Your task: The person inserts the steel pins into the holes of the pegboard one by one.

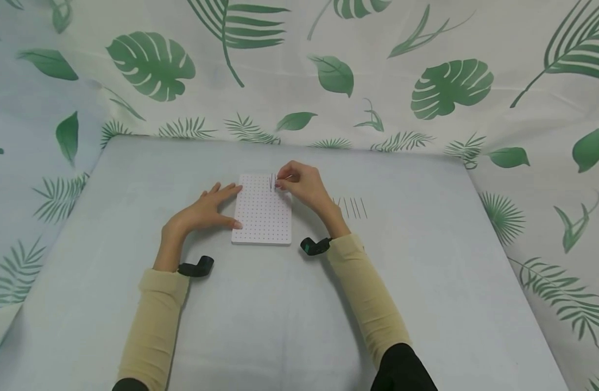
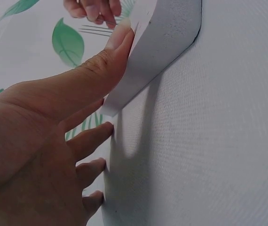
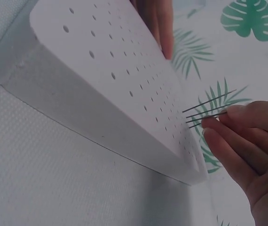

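Right hand (image 1: 305,187) pinching dark pin (image 3: 218,114), left hand (image 1: 200,212) spread against board (image 1: 261,214), head view alone showing lying pins (image 1: 353,208), board white, thick, hole-dotted

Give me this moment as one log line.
left hand: touches white pegboard, left edge | right hand: pinches thin pin, far end | upright pins: in pegboard | loose pins: on table

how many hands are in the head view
2: left hand at the left edge of the board, right hand over its far right corner. No other hand shows.
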`<act>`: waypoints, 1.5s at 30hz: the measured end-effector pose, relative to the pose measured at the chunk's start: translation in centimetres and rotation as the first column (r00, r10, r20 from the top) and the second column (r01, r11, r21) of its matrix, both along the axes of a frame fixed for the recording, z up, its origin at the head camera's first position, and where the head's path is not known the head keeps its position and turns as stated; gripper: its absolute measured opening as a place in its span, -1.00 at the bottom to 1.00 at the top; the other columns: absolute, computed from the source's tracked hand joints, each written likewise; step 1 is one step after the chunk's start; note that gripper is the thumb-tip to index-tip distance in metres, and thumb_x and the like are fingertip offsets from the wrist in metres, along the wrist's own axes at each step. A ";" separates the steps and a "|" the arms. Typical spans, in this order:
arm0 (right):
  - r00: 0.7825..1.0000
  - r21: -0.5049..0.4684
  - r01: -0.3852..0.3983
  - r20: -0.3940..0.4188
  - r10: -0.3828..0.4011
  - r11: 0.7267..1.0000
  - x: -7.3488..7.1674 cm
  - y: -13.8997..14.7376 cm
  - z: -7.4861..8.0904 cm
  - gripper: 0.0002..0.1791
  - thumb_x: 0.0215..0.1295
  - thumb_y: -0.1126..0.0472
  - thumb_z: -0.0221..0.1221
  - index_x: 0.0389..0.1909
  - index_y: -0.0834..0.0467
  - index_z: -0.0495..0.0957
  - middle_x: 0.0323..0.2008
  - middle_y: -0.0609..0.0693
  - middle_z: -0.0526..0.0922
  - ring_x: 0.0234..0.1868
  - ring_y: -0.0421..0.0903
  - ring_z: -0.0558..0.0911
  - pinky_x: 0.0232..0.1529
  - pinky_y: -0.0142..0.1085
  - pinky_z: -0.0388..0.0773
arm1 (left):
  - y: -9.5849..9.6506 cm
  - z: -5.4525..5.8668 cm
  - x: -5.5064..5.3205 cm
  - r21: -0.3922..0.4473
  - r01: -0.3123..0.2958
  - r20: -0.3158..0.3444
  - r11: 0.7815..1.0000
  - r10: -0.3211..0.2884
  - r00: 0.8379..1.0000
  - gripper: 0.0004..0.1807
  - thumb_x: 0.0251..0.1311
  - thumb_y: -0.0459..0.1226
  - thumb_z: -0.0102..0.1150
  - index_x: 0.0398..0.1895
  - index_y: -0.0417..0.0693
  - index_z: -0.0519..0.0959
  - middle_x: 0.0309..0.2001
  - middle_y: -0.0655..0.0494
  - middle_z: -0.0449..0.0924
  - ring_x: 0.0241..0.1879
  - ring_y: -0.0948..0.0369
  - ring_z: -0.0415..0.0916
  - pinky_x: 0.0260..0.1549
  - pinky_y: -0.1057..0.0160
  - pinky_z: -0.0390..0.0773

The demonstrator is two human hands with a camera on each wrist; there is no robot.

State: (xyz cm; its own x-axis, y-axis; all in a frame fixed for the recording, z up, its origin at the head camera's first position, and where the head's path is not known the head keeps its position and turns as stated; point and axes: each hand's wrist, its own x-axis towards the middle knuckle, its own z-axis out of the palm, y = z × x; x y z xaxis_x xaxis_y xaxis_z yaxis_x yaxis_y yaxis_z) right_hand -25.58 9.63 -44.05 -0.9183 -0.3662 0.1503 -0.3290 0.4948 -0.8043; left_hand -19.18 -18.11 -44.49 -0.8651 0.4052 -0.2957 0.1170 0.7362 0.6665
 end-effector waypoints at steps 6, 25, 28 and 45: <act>1.000 0.014 -0.011 -0.012 0.011 1.000 0.1 0.1 -0.2 -0.86 0.29 0.33 0.38 -0.18 0.23 0.65 -0.18 0.13 0.80 -0.14 0.03 0.80 -0.02 -0.21 0.73 | 0.1 0.1 0.0 -0.002 -0.001 0.002 1.000 0.001 1.000 0.10 0.16 0.02 0.46 0.66 -0.03 0.04 0.67 -0.17 -0.16 0.64 -0.23 -0.47 0.56 -0.30 -0.44; 1.000 0.000 -0.027 -0.009 0.027 1.000 0.4 0.4 -0.6 -0.85 0.27 0.32 0.39 -0.18 0.23 0.68 -0.21 0.12 0.80 -0.16 0.01 0.80 -0.05 -0.25 0.73 | 0.2 0.2 0.1 -0.006 0.006 0.004 1.000 -0.006 1.000 0.11 0.16 -0.03 0.48 0.67 -0.04 0.03 0.67 -0.16 -0.17 0.65 -0.22 -0.46 0.57 -0.29 -0.41; 1.000 0.013 -0.027 -0.006 0.027 1.000 0.5 0.5 -0.6 -0.85 0.28 0.31 0.38 -0.16 0.22 0.68 -0.21 0.11 0.80 -0.15 0.00 0.79 -0.04 -0.26 0.73 | 0.3 0.2 0.1 -0.003 0.005 0.006 1.000 -0.005 1.000 0.11 0.16 -0.02 0.48 0.67 -0.04 0.03 0.67 -0.16 -0.17 0.65 -0.21 -0.46 0.58 -0.27 -0.41; 1.000 0.059 -0.017 -0.011 0.018 0.998 0.6 2.1 -0.3 -0.86 0.30 0.32 0.35 -0.14 0.23 0.70 -0.19 0.12 0.80 -0.12 0.02 0.79 0.01 -0.19 0.72 | 0.4 0.3 0.2 0.005 0.000 0.011 1.000 0.000 1.000 0.13 0.16 -0.02 0.48 0.67 -0.06 -0.01 0.68 -0.16 -0.21 0.64 -0.21 -0.51 0.58 -0.26 -0.43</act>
State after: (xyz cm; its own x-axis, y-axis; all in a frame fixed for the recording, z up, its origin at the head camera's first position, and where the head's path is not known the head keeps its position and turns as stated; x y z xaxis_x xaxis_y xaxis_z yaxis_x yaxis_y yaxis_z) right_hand -24.96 11.69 -44.33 -0.9099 -0.3911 0.1386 -0.3473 0.5352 -0.7700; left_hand -19.01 -17.73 -44.15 -0.8618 0.4071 -0.3028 0.1103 0.7328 0.6714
